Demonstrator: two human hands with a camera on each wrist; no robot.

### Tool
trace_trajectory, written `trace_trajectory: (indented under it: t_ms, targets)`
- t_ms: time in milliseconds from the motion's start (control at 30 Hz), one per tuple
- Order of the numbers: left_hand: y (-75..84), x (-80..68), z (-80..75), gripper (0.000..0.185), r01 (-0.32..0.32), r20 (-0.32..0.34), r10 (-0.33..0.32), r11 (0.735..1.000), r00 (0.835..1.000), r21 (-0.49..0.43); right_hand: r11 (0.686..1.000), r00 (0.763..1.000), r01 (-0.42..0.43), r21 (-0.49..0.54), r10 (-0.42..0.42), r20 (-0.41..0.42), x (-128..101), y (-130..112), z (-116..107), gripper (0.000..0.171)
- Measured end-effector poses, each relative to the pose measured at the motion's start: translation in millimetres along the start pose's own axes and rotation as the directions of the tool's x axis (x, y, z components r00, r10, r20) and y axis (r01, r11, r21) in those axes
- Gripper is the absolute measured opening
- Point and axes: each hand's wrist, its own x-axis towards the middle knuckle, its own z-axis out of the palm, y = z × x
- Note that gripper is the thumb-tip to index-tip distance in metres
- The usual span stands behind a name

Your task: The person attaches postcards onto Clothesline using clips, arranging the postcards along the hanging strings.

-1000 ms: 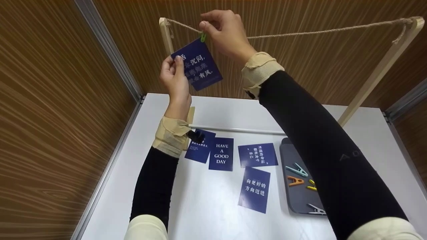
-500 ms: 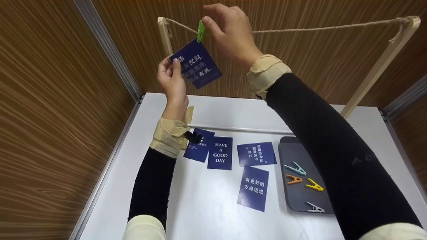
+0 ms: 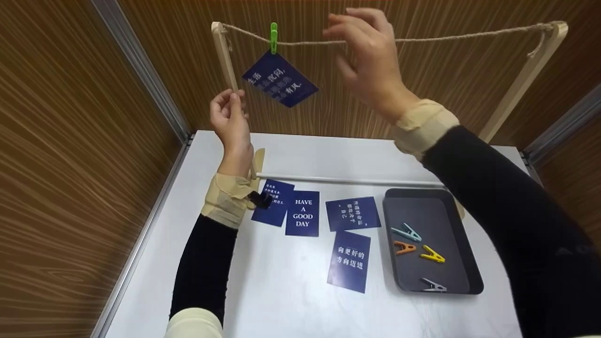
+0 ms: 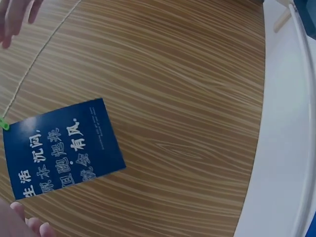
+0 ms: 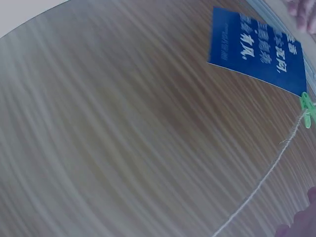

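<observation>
Hanging from the twine by one green peg is a single blue card, clipped at one corner so it dangles tilted, its long axis running down toward the right and its printed face turned to the room. Both hands are off it. The left hand sits just below and left of the card beside the frame's left wooden post, fingers loosely curled with the tips close together; I cannot quite tell whether they brush the post, but they hold nothing. The right hand is up at the twine, well right of the peg, fingers spread and relaxed, gripping nothing. Down on the white tabletop lie four more blue cards: one partly under the left wrist, one reading HAVE A GOOD DAY, one lying crosswise and one nearer the front. To their right a dark tray holds four pegs, counted singly: teal, orange, yellow and grey.
</observation>
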Motion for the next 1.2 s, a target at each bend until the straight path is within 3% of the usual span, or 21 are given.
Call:
trace_trajectory:
  t_ms: [133, 200, 333, 433, 500, 567, 667, 733, 833, 867, 933, 1000, 1067, 1200]
  targets:
    - [-8.1, -2.3, -11.1, 0.015, -0.035, 0.015, 0.035, 0.999, 0.999, -0.019, 0.999, 0.999, 0.049, 0.022, -0.049, 0.0, -32, 10, -16, 0.032]
    - [-14.2, -3.0, -20.5, 0.018, -0.06, 0.025, 0.059, 0.998, 0.998, 0.019, 0.998, 0.999, 0.046, 0.038, -0.047, 0.027, -53, 15, -27, 0.035]
    - [-28.4, -9.3, -46.1, 0.025, -0.097, 0.072, 0.084, 0.974, 0.994, 0.206, 0.998, 0.989, -0.011, 0.066, 0.001, 0.15, -104, 19, -51, 0.039]
    - [-38.3, -18.5, -67.0, 0.028, -0.096, 0.145, 0.045, 0.927, 0.988, 0.362, 0.995, 0.952, -0.065, 0.069, 0.042, 0.302, -149, 16, -68, 0.04]
    - [-43.8, -26.1, -80.5, 0.031, -0.092, 0.211, -0.011, 0.877, 0.978, 0.471, 0.994, 0.911, -0.099, 0.054, 0.068, 0.408, -181, 13, -77, 0.043]
    - [-50.0, -33.6, -93.5, 0.033, -0.1, 0.285, -0.082, 0.816, 0.955, 0.569, 0.991, 0.854, -0.131, 0.027, 0.099, 0.51, -211, 9, -84, 0.048]
    - [-61.0, -46.8, -112.6, 0.037, -0.139, 0.376, -0.191, 0.707, 0.906, 0.693, 0.983, 0.76, -0.181, -0.015, 0.15, 0.633, -256, 2, -89, 0.053]
    - [-69.4, -58.0, -122.7, 0.039, -0.178, 0.421, -0.258, 0.632, 0.87, 0.754, 0.974, 0.685, -0.22, -0.052, 0.192, 0.703, -284, -3, -92, 0.053]
    - [-83.9, -77.7, -133.6, 0.044, -0.275, 0.469, -0.318, 0.5, 0.824, 0.821, 0.962, 0.584, -0.249, -0.116, 0.244, 0.774, -321, -12, -94, 0.054]
    - [-89.3, -84.9, -136.6, 0.047, -0.316, 0.485, -0.343, 0.445, 0.804, 0.838, 0.955, 0.552, -0.261, -0.138, 0.265, 0.791, -332, -15, -95, 0.056]
    - [-98.7, -98.8, -141.8, 0.053, -0.382, 0.506, -0.39, 0.353, 0.77, 0.854, 0.943, 0.502, -0.28, -0.178, 0.302, 0.811, -350, -21, -97, 0.06]
    - [-107.1, -110.9, -147.4, 0.059, -0.424, 0.509, -0.436, 0.282, 0.742, 0.861, 0.933, 0.473, -0.296, -0.206, 0.33, 0.817, -364, -26, -98, 0.062]
    - [-113.8, -121.1, -153.1, 0.063, -0.441, 0.498, -0.486, 0.235, 0.718, 0.866, 0.921, 0.452, -0.321, -0.223, 0.356, 0.818, -374, -30, -99, 0.061]
    - [-123.8, -132.9, -163.7, 0.062, -0.435, 0.477, -0.516, 0.209, 0.711, 0.875, 0.916, 0.467, -0.323, -0.237, 0.373, 0.802, -386, -35, -99, 0.045]
